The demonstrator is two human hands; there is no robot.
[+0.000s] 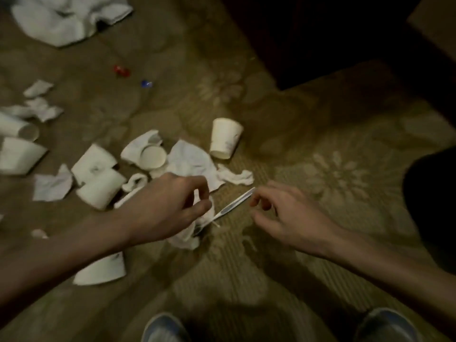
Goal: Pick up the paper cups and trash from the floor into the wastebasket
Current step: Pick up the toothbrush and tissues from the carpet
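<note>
Several paper cups (225,138) lie beyond my fingertips (202,191); collecting seems just begun. My left hand (167,206) pinches a crumpled tissue (185,236); my right hand (283,215), loosely curled and empty, is just beside the plastic stick (237,202). Next it should pinch that stick.

Both arms in shot, and they are bare all the way from the frame edge to the wrist; the left forearm (74,248) is long and slim, the right forearm (385,265) much the same; the left grip (167,201) is a bare hand with slender fingers, and the right grip (288,218) matches it, knuckles lightly ridged. Down at the bottom edge, two shoes; the left shoe (164,327) and the right shoe (385,324) show rounded blue-grey toes with a paler rim, dim and a little blurred in this low light.
</note>
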